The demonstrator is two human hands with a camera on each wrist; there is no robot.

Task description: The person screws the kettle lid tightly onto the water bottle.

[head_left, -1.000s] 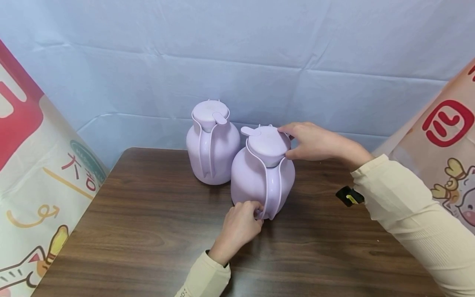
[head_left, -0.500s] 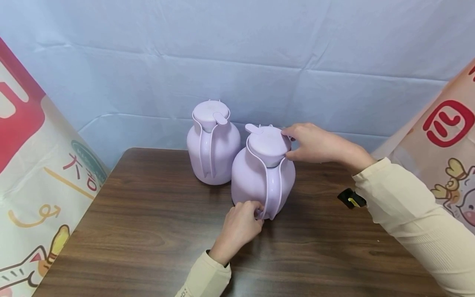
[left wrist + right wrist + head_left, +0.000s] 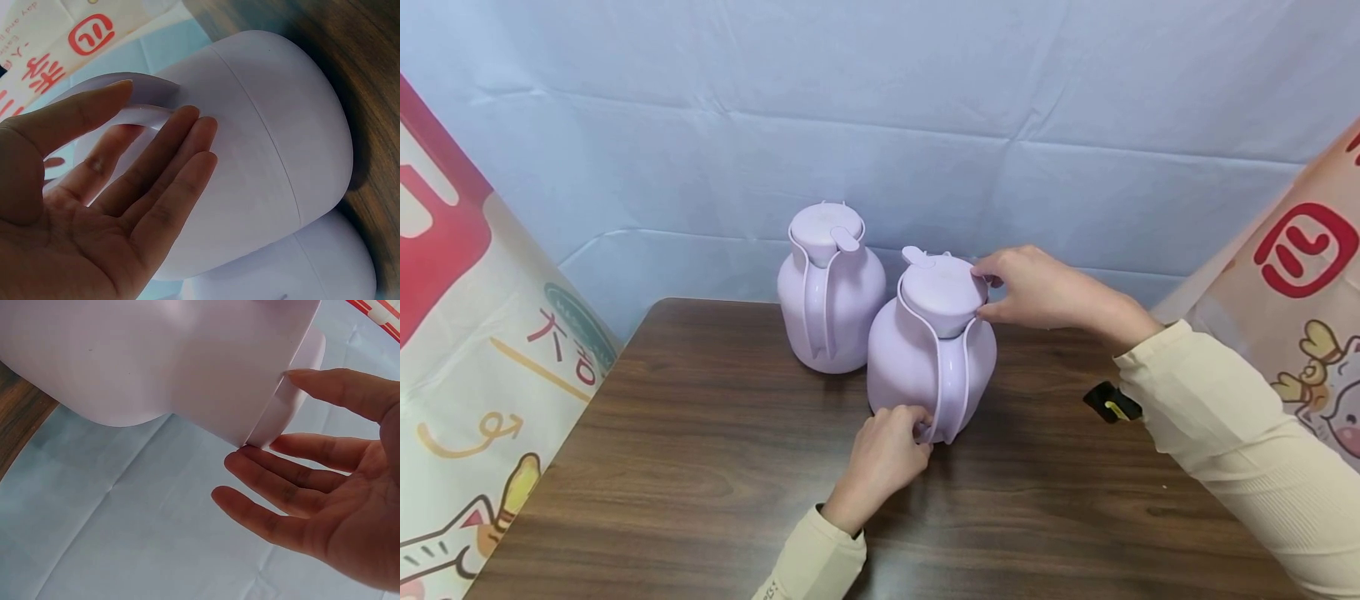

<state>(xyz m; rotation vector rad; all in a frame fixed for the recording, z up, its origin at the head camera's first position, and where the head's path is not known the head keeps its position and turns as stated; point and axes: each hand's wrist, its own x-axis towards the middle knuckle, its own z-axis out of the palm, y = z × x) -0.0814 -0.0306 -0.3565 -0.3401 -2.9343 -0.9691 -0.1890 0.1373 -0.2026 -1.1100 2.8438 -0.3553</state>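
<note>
Two lilac thermos jugs stand upright side by side on the table. The front jug (image 3: pixel 895 358) is nearer, to the right of the back jug (image 3: pixel 861 321). My left hand (image 3: pixel 883 458) pinches the lower part of the front jug's handle (image 3: pixel 952 383) between thumb and index finger; its other fingers lie near the jug's body (image 3: pixel 269 150) in the left wrist view. My right hand (image 3: pixel 1037 287) grips the right edge of the front jug's round lid (image 3: pixel 943 287). In the right wrist view, thumb and fingertips are at the lid's side (image 3: pixel 290 409). The lid's tab (image 3: pixel 916 256) points away, to the back left.
The brown wood-grain table (image 3: pixel 700 467) runs to a pale blue cloth backdrop (image 3: pixel 775 150). Printed cartoon sheets hang at the left (image 3: pixel 475 350) and right (image 3: pixel 1300 333). A black strap end (image 3: pixel 1111 402) sticks out beside the right sleeve.
The front jug's lid has turned clockwise, its tab swinging from the left toward the back. My right hand has shifted slightly with it. The left hand and both jugs' bodies keep their places.
</note>
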